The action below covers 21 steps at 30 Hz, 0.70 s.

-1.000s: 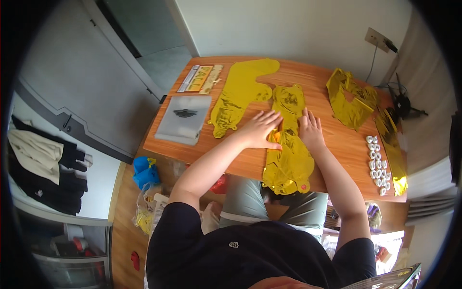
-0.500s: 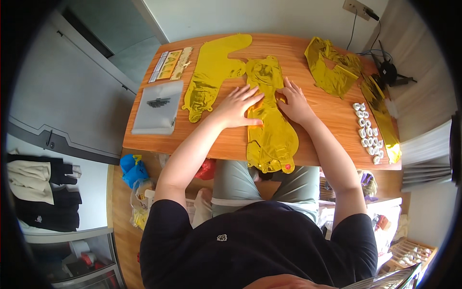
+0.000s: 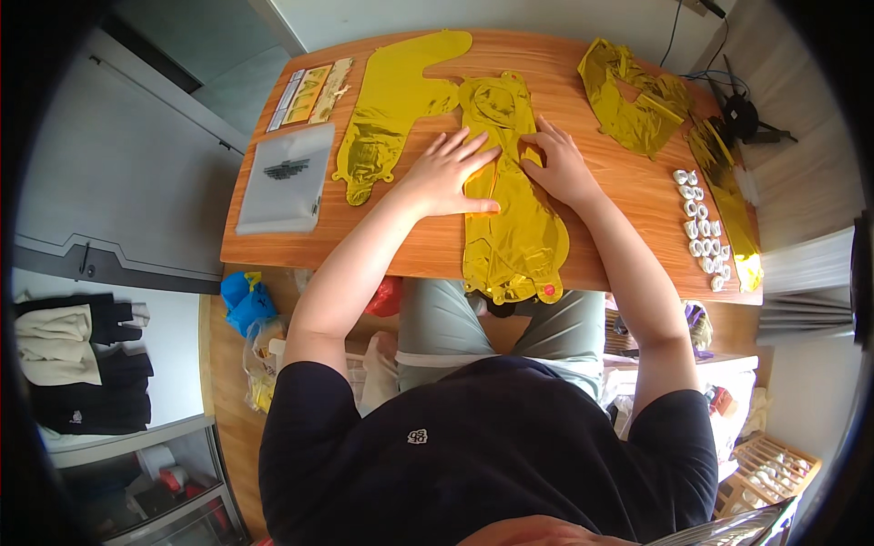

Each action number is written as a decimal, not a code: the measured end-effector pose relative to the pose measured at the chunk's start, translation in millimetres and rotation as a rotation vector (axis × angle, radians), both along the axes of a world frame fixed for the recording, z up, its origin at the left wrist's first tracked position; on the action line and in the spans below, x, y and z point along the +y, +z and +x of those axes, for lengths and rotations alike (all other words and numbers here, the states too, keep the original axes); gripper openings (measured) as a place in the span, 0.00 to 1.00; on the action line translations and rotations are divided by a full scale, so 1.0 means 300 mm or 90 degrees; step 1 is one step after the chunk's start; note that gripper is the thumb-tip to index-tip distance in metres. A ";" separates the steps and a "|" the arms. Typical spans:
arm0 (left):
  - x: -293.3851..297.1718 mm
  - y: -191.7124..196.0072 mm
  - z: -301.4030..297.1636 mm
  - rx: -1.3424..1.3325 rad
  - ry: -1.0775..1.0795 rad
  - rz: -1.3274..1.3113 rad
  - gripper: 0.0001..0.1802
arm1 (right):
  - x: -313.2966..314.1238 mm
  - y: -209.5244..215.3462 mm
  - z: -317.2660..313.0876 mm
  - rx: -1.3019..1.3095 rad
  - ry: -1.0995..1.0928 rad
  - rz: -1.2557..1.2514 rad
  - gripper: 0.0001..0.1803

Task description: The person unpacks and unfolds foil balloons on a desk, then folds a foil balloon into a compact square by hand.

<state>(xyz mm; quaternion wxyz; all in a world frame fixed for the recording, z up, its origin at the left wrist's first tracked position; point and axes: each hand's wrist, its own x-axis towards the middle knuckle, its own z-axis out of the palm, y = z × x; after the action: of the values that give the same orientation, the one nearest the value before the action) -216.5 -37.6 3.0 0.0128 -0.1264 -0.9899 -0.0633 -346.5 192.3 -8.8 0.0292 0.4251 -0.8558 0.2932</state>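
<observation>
**Flattening a gold foil balloon on the counter**

Right now both hands lie palm-down on a long, deflated gold foil balloon [image 3: 505,196] that stretches from the middle of the wooden counter [image 3: 628,205] to its near edge, where its lower end hangs just over the person's lap. The left hand [image 3: 446,173] rests flat with fingers spread, partly on the balloon's left edge and partly on the wood; its grip is released, nothing clasped. The right hand [image 3: 557,164] presses on the balloon's upper right part, fingers slightly curled — also holding nothing, only bearing down.

Just left of the balloon lies a 2nd flat gold foil shape [image 3: 391,109], near but apart. Farther left sit a clear plastic pouch [image 3: 284,177] and a strip of printed yellow card [image 3: 311,91]. At the far right a crumpled gold foil piece [image 3: 633,96] and a row of small white rings [image 3: 701,227] lie well apart.

To smooth well, I judge that even palm pressure works best — stroking outward from the centre line, keeping nails off the thin foil, and anchoring 1 side while the other sweeps.
</observation>
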 end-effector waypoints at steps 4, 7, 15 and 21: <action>0.009 -0.007 -0.001 -0.002 0.001 0.010 0.57 | -0.002 0.025 0.032 0.000 -0.034 -0.077 0.26; 0.009 -0.017 -0.003 0.005 0.006 0.015 0.57 | 0.003 0.094 0.069 0.045 0.003 -0.099 0.21; -0.013 -0.040 -0.024 0.063 0.005 0.014 0.53 | -0.042 0.203 0.259 0.192 0.469 0.087 0.12; -0.038 -0.050 -0.007 0.097 -0.018 0.038 0.47 | -0.058 0.176 0.352 0.236 0.407 0.106 0.23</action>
<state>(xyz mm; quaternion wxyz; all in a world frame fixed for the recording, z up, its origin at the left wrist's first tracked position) -218.7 -48.9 -12.1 0.0911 -0.1441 -0.9818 -0.0834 -240.9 174.9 44.0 0.0560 0.7172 -0.6813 0.1353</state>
